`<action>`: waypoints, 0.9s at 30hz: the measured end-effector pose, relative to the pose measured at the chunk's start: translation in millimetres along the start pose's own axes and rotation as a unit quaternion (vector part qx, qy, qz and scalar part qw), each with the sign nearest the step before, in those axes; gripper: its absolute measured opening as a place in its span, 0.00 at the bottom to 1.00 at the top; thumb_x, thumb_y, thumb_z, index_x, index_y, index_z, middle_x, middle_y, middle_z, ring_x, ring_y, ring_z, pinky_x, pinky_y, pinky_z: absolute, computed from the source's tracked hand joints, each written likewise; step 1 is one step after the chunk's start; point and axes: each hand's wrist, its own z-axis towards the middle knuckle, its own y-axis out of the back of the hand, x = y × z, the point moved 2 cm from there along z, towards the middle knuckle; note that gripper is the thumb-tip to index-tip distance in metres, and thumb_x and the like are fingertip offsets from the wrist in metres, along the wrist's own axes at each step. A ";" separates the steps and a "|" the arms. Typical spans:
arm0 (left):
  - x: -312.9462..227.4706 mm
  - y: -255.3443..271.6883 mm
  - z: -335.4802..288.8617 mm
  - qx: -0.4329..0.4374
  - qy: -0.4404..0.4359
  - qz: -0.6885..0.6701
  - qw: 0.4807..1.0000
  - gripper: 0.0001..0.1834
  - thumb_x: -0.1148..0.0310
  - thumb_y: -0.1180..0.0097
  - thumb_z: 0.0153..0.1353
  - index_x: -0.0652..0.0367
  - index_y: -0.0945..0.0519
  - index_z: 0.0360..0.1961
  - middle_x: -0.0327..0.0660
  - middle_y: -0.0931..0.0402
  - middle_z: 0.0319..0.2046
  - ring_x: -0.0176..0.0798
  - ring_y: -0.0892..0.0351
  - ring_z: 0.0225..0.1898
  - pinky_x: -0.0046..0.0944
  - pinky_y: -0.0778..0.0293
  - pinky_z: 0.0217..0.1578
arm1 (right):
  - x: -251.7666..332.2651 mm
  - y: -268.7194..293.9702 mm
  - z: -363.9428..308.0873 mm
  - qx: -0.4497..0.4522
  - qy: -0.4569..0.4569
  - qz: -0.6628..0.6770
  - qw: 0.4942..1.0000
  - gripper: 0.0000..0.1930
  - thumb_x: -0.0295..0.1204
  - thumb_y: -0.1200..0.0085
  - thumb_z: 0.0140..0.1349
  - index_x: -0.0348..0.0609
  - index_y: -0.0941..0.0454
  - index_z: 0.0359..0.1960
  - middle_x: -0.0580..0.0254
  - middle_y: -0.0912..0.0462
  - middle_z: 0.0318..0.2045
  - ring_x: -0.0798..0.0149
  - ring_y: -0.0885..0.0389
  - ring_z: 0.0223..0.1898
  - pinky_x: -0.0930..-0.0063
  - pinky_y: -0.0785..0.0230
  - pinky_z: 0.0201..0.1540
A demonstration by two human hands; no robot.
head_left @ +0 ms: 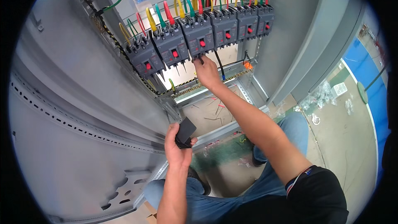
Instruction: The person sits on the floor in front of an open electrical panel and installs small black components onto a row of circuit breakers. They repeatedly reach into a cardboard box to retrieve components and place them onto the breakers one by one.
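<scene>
A row of dark grey circuit breakers with red toggles runs across the cabinet. Just under the third circuit breaker [199, 33] from the left, my right hand [207, 72] reaches up with its fingers closed. Something small and dark shows at the fingertips, mostly hidden. Lower down, in front of the cabinet, my left hand [178, 151] is closed around several thin black plastic plates [186, 130]. Thin dark blades stick out below the second circuit breaker [171, 47].
Yellow, green and red cables [169, 13] rise from the breakers' tops. A black cable [220, 66] hangs right of my right hand. The grey cabinet door panel [78, 99] stands at left. Wire scraps lie in the cabinet base; clear plastic bags [321, 95] litter the floor at right.
</scene>
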 end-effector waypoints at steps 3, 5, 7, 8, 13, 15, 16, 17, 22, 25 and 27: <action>0.2 -11.9 5.5 0.004 -0.015 -0.012 1.000 0.09 0.59 0.42 0.72 0.48 0.26 0.36 0.32 0.22 0.36 0.30 0.25 0.37 0.40 0.30 0.28 | 1.7 -7.3 26.1 -0.029 0.037 -0.009 0.999 0.18 0.35 0.50 0.65 0.31 0.16 0.44 0.25 0.17 0.42 0.26 0.20 0.50 0.40 0.29 0.58; -0.1 -15.8 2.8 0.013 -0.006 0.009 1.000 0.09 0.60 0.42 0.72 0.49 0.26 0.36 0.32 0.23 0.36 0.30 0.25 0.37 0.39 0.31 0.28 | -19.3 -17.6 45.0 -0.057 0.027 -0.006 0.998 0.17 0.32 0.51 0.62 0.30 0.16 0.42 0.25 0.17 0.42 0.25 0.20 0.49 0.39 0.29 0.57; 5.0 -5.4 -2.4 0.003 0.000 0.010 1.000 0.09 0.59 0.42 0.72 0.49 0.25 0.37 0.32 0.23 0.36 0.29 0.26 0.37 0.38 0.31 0.28 | -18.0 -17.6 33.4 -0.023 0.027 -0.043 0.998 0.17 0.31 0.50 0.59 0.29 0.16 0.39 0.25 0.17 0.42 0.24 0.20 0.48 0.39 0.28 0.57; 7.3 -1.6 -2.9 0.008 0.001 0.009 1.000 0.09 0.59 0.42 0.73 0.49 0.25 0.37 0.32 0.23 0.36 0.28 0.26 0.37 0.37 0.32 0.28 | -17.4 -16.7 28.8 -0.019 0.012 -0.040 0.999 0.17 0.32 0.50 0.59 0.28 0.15 0.38 0.24 0.17 0.42 0.24 0.20 0.48 0.38 0.28 0.57; -6.6 0.7 3.2 0.003 -0.034 0.023 0.999 0.10 0.59 0.40 0.73 0.50 0.23 0.36 0.30 0.23 0.34 0.26 0.27 0.34 0.35 0.33 0.28 | -14.7 -7.8 -2.3 0.248 -0.173 0.114 0.946 0.27 0.49 0.44 0.70 0.33 0.17 0.52 0.49 0.17 0.22 0.53 0.12 0.28 0.60 0.20 0.33; -6.8 1.1 3.5 0.008 -0.041 0.025 0.999 0.10 0.59 0.38 0.73 0.50 0.22 0.35 0.29 0.22 0.33 0.25 0.27 0.33 0.33 0.34 0.27 | -15.6 11.1 -32.6 0.392 -0.141 0.098 0.904 0.30 0.55 0.45 0.73 0.34 0.17 0.53 0.63 0.23 0.18 0.69 0.18 0.22 0.74 0.24 0.27; -6.6 1.0 1.6 0.000 -0.048 0.038 0.998 0.11 0.59 0.38 0.72 0.50 0.22 0.35 0.29 0.22 0.32 0.24 0.27 0.33 0.32 0.34 0.27 | -4.8 23.8 -50.2 0.427 -0.150 0.117 0.884 0.31 0.55 0.45 0.73 0.33 0.17 0.53 0.62 0.22 0.19 0.68 0.17 0.24 0.74 0.23 0.28; -6.0 -3.1 0.0 -0.007 -0.052 0.052 0.997 0.11 0.58 0.37 0.72 0.50 0.21 0.34 0.29 0.22 0.32 0.24 0.28 0.32 0.32 0.34 0.26 | 10.9 39.7 -67.1 0.459 -0.161 0.135 0.863 0.31 0.55 0.44 0.73 0.32 0.18 0.54 0.62 0.20 0.20 0.66 0.16 0.25 0.73 0.22 0.30; 2.5 -9.4 4.3 -0.031 -0.063 0.091 0.993 0.12 0.57 0.34 0.71 0.50 0.19 0.34 0.28 0.22 0.30 0.23 0.28 0.29 0.28 0.34 0.24 | 39.8 67.6 -115.1 0.561 -0.075 0.201 0.799 0.21 0.47 0.38 0.71 0.36 0.16 0.42 0.64 0.18 0.24 0.71 0.14 0.29 0.78 0.22 0.32; 3.5 -5.5 2.7 -0.017 -0.076 0.091 0.993 0.11 0.59 0.35 0.71 0.52 0.18 0.34 0.28 0.23 0.29 0.23 0.29 0.28 0.28 0.35 0.23 | 33.0 60.3 -126.1 0.544 -0.061 0.229 0.805 0.16 0.41 0.37 0.72 0.39 0.17 0.36 0.67 0.17 0.26 0.75 0.16 0.29 0.78 0.22 0.32; 4.2 -6.8 3.8 -0.021 -0.084 0.100 0.991 0.10 0.62 0.34 0.70 0.53 0.17 0.34 0.28 0.25 0.27 0.23 0.30 0.27 0.28 0.35 0.23 | 27.6 60.4 -125.8 0.526 -0.080 0.240 0.812 0.16 0.41 0.37 0.72 0.39 0.16 0.36 0.68 0.17 0.27 0.76 0.16 0.29 0.79 0.22 0.31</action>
